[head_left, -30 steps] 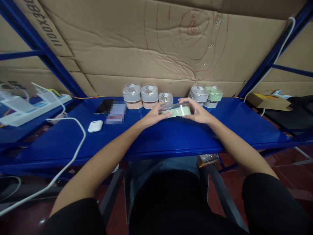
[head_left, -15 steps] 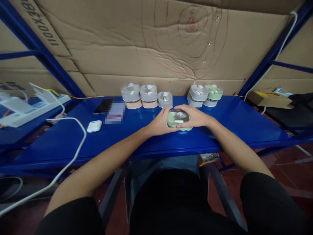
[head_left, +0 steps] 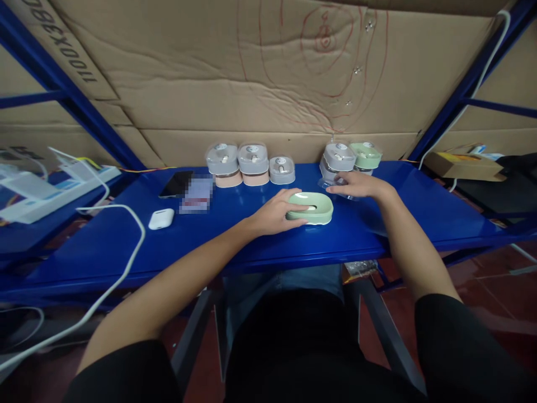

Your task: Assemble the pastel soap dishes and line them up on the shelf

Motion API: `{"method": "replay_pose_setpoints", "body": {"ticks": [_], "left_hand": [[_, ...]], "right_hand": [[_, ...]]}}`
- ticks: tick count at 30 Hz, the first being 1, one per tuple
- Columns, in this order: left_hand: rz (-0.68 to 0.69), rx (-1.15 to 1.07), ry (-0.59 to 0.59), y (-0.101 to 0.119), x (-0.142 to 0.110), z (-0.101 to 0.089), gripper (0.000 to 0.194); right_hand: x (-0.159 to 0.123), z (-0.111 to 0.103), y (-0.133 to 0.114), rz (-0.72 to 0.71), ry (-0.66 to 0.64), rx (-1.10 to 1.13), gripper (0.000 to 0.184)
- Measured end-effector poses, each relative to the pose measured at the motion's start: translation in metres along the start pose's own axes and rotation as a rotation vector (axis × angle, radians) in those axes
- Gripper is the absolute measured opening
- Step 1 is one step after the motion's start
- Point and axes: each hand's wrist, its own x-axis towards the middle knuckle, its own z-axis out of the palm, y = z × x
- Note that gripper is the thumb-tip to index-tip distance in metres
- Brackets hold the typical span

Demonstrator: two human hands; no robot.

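Note:
My left hand (head_left: 279, 212) grips the left side of an open, light green oval soap dish (head_left: 321, 211), which rests on the blue table. Its thumb is at the front wall and other fingers reach over the hollow, where a small pale piece lies. To the right, my right hand (head_left: 361, 184) is curled over a clear plastic lid (head_left: 325, 184), low over the table or touching it; I cannot tell which. The lid is partly hidden by the fingers. Just behind it stand a stacked grey lidded dish (head_left: 339, 159) and a green lidded dish (head_left: 367, 154).
Grey-over-peach stacks (head_left: 223, 161) and a single grey lidded dish (head_left: 282, 169) line the back. At left are a dark phone (head_left: 176, 184), a white earbud case (head_left: 161, 219), a white cable (head_left: 140, 246) and a power strip (head_left: 96, 179). A cardboard wall (head_left: 188, 106) rises behind.
Both hands held the lidded green dish and brought it down to the table. The clear lid has come off and moved right in my right hand, while my left hand stays on the dish.

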Motion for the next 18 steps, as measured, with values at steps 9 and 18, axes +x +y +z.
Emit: {"method": "replay_pose_setpoints", "body": {"ticks": [9,18], "left_hand": [[-0.039,-0.034,0.087,-0.005,0.004,0.003,0.040],[-0.200,0.046,0.186,-0.026,-0.001,-0.051,0.056]], "right_hand": [[0.007,0.007,0.004,-0.020,-0.015,-0.025,0.097],[0.009,0.008,0.009,-0.048,-0.021,-0.057,0.100]]}}
